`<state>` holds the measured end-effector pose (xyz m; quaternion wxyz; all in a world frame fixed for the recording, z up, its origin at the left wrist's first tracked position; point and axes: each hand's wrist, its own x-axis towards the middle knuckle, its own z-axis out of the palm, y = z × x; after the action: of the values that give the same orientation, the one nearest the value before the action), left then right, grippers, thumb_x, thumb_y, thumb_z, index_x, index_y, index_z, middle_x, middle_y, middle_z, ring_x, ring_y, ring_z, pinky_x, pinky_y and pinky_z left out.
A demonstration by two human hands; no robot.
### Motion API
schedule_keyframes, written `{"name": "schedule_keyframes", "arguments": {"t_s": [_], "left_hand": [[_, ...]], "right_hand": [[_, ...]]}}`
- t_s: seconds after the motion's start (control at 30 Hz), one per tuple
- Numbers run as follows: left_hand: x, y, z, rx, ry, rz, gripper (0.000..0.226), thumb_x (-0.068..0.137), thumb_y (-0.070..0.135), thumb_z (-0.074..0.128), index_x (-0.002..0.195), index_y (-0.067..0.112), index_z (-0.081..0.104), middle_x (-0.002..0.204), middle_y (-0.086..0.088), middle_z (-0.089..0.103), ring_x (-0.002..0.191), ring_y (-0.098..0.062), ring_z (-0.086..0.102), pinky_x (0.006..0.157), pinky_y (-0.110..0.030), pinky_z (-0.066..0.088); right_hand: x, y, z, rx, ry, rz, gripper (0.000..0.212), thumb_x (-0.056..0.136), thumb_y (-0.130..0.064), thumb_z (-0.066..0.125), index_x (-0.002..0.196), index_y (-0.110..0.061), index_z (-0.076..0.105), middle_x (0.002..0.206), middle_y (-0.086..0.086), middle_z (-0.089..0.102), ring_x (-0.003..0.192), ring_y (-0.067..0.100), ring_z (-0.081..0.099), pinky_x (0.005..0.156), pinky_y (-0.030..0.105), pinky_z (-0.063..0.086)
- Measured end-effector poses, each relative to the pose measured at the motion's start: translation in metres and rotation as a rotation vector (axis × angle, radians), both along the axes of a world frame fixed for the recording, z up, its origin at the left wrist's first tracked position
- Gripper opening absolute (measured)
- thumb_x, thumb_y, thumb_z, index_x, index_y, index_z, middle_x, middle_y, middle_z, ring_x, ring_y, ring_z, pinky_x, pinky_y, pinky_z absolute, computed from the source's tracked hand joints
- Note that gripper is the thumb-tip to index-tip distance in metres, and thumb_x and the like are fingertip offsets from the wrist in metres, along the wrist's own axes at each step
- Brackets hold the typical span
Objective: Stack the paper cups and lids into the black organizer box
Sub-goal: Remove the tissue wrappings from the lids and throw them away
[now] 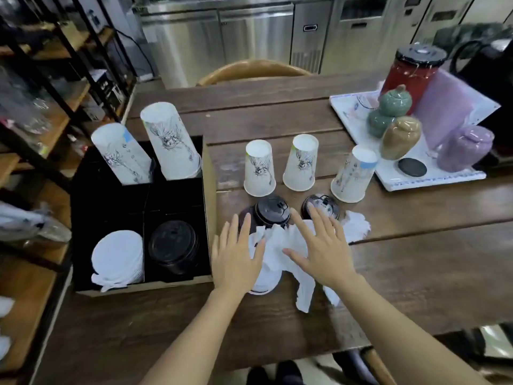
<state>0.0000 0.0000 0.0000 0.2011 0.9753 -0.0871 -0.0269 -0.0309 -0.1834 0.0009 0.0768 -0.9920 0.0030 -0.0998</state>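
Both hands (277,251) flat on white wrap (280,240), black lids (273,211) just beyond.

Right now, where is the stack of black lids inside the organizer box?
The stack of black lids sits in the organizer box's front right compartment, beside the white lids, just left of the left hand.

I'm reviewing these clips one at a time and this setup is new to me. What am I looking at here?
This is one picture from a camera worn on a person's head, looking down at their bare hands; there is no robot. The left hand and right hand lie spread over white crumpled wrapping on a wooden table, gripping nothing. Three upside-down paper cups and dark lids stand behind. The black organizer box on the left already holds cups and lids.
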Motion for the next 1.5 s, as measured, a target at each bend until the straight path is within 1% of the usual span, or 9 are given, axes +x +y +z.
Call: {"name": "schedule_keyframes", "arguments": {"t_s": [0.17, 0.37, 0.63, 0.8, 1.0, 1.13, 1.27, 1.4, 1.5], "left_hand": [[-0.001, 0.005, -0.015, 0.019, 0.127, -0.038, 0.057, 0.096, 0.047, 0.030, 0.148, 0.032, 0.010, 0.156, 0.002, 0.023, 0.144, -0.020, 0.017, 0.117, -0.039, 0.017], [0.002, 0.002, -0.013, -0.028, 0.176, -0.015, 0.041, 0.097, 0.021, 0.038, 0.137, 0.026, 0.039, 0.128, 0.001, 0.055, 0.120, -0.022, 0.045, 0.094, -0.037, 0.037], [0.012, -0.001, -0.008, -0.248, 0.161, 0.020, 0.047, 0.091, -0.004, 0.039, 0.133, 0.016, 0.046, 0.111, -0.009, 0.053, 0.104, -0.026, 0.048, 0.083, -0.039, 0.045], [0.013, 0.000, -0.001, -0.350, 0.039, 0.089, 0.025, 0.095, 0.004, 0.039, 0.111, 0.012, 0.057, 0.099, -0.002, 0.045, 0.082, -0.025, 0.051, 0.063, -0.032, 0.038], [-0.005, -0.024, 0.018, -0.426, 0.087, 0.097, 0.021, 0.092, -0.001, 0.034, 0.101, 0.008, 0.052, 0.108, -0.007, 0.047, 0.080, -0.027, 0.051, 0.066, -0.042, 0.041], [-0.036, -0.055, 0.014, -0.318, 0.249, -0.131, 0.017, 0.094, 0.026, 0.039, 0.100, 0.013, 0.047, 0.107, -0.002, 0.044, 0.084, -0.024, 0.052, 0.067, -0.040, 0.047], [-0.050, -0.080, -0.001, -0.055, 0.338, -0.175, 0.056, 0.079, 0.063, 0.051, 0.108, 0.015, 0.042, 0.107, 0.000, 0.043, 0.091, -0.023, 0.054, 0.068, -0.036, 0.047], [-0.045, -0.080, -0.015, 0.037, 0.348, -0.212, 0.069, 0.078, 0.053, 0.061, 0.128, 0.018, 0.029, 0.118, -0.005, 0.045, 0.102, -0.027, 0.054, 0.070, -0.037, 0.048], [-0.043, -0.077, -0.020, 0.055, 0.358, -0.287, 0.051, 0.090, 0.031, 0.052, 0.132, 0.025, 0.025, 0.120, -0.007, 0.052, 0.101, -0.029, 0.057, 0.068, -0.039, 0.046]], "right_hand": [[-0.002, 0.012, -0.016, 0.001, 0.090, 0.011, 0.075, 0.075, -0.058, 0.058, 0.138, -0.019, 0.042, 0.138, 0.015, 0.052, 0.127, 0.034, 0.049, 0.099, 0.050, 0.041], [0.011, 0.025, -0.024, 0.134, 0.220, 0.010, 0.057, 0.081, -0.042, 0.059, 0.129, -0.012, 0.046, 0.151, 0.011, 0.032, 0.143, 0.027, 0.019, 0.108, 0.048, 0.019], [0.019, 0.031, -0.012, 0.288, -0.001, 0.043, 0.007, 0.077, -0.004, 0.063, 0.076, -0.002, 0.057, 0.104, 0.013, 0.063, 0.105, 0.035, 0.054, 0.085, 0.037, 0.023], [0.028, 0.019, 0.014, 0.744, -0.085, -0.146, 0.009, 0.084, -0.002, 0.052, 0.077, 0.002, 0.049, 0.079, 0.019, 0.057, 0.078, 0.029, 0.050, 0.073, 0.027, 0.025], [0.032, -0.003, 0.040, 1.094, -0.264, -0.341, 0.019, 0.085, 0.001, 0.034, 0.085, -0.017, 0.034, 0.072, -0.005, 0.040, 0.061, 0.002, 0.041, 0.050, 0.009, 0.034], [0.027, -0.013, 0.035, 1.055, -0.250, -0.443, 0.016, 0.086, -0.023, 0.042, 0.102, -0.023, 0.038, 0.085, -0.004, 0.052, 0.071, 0.013, 0.048, 0.055, 0.019, 0.033], [0.011, -0.029, 0.014, 0.848, -0.104, -0.491, 0.040, 0.079, -0.036, 0.066, 0.107, -0.015, 0.045, 0.093, -0.003, 0.052, 0.086, 0.018, 0.049, 0.068, 0.029, 0.032], [-0.010, -0.042, -0.008, 0.631, 0.200, -0.582, 0.062, 0.074, -0.043, 0.069, 0.121, -0.013, 0.042, 0.107, 0.007, 0.061, 0.098, 0.032, 0.058, 0.067, 0.033, 0.035], [-0.025, -0.043, -0.019, 0.550, 0.362, -0.611, 0.061, 0.061, -0.054, 0.072, 0.102, -0.017, 0.046, 0.091, 0.000, 0.062, 0.082, 0.027, 0.059, 0.057, 0.032, 0.033]]}}
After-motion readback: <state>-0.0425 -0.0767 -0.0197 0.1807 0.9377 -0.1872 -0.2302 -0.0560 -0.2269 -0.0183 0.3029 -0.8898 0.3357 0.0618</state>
